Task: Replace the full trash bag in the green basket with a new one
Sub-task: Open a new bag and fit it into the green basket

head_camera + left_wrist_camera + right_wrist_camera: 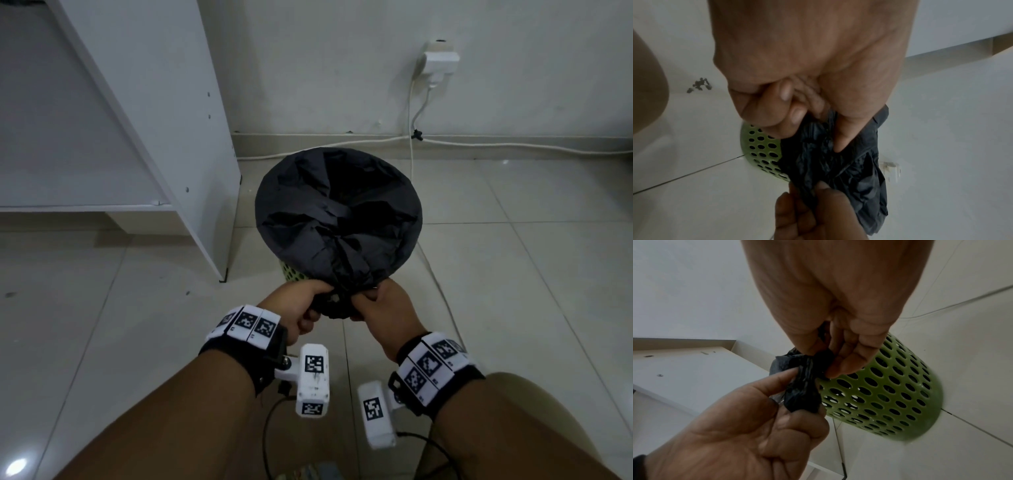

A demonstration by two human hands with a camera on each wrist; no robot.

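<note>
The black plastic trash bag [337, 212] is stretched over the mouth of the green perforated plastic basket [885, 391], just beyond both hands. The left hand [301, 308] and right hand [383, 308], close together, each pinch the gathered slack of film at the near rim. This looks like snugging or knotting the liner's excess. The next move likely calls for twisting that bunch tight and tucking it. The bag's inside is dark; its contents cannot be told.
</note>
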